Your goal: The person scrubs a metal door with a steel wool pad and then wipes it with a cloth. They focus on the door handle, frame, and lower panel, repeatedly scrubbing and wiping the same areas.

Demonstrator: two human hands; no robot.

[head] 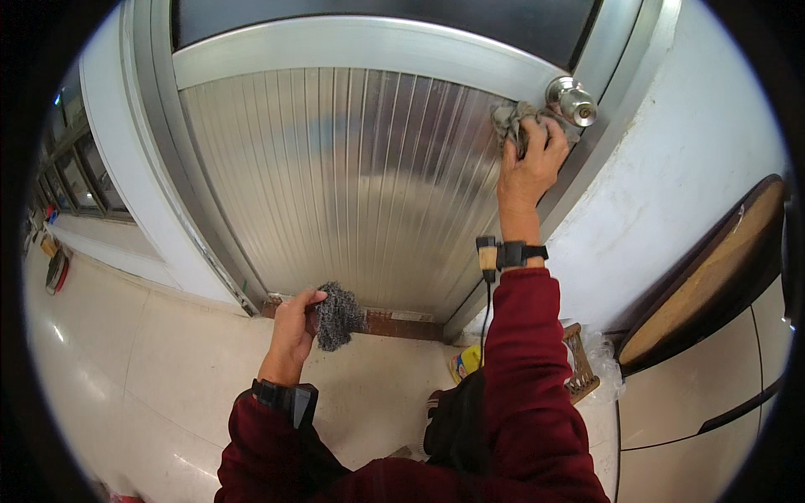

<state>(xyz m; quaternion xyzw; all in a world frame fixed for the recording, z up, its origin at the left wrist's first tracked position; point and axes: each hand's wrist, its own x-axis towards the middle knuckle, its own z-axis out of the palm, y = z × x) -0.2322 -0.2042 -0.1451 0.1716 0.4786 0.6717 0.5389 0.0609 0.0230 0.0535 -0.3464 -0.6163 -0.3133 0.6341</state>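
My right hand [533, 157] presses a crumpled grey cloth [508, 119] against the metal door [352, 41], just below and left of its round metal knob [572, 104]. Part of the cloth lies hidden under my fingers. Lower down, my left hand [292, 330] pinches a dark grey steel-wool scouring pad [339, 317] by its left edge. The pad hangs in front of the door's bottom, apart from the cloth. Vertical ribs run down the door's shiny lower panel [333, 188], and a dark pane [377, 9] sits above the crossrail.
Right of the frame, a round board-like object [704, 270] leans against the white wall [679, 138]. Beneath my right arm are a yellow package [465, 363], a brown slatted item [583, 364] and clear plastic [609, 368]. A black cord [485, 320] hangs from my right wrist device. Tiled floor [170, 371] extends left.
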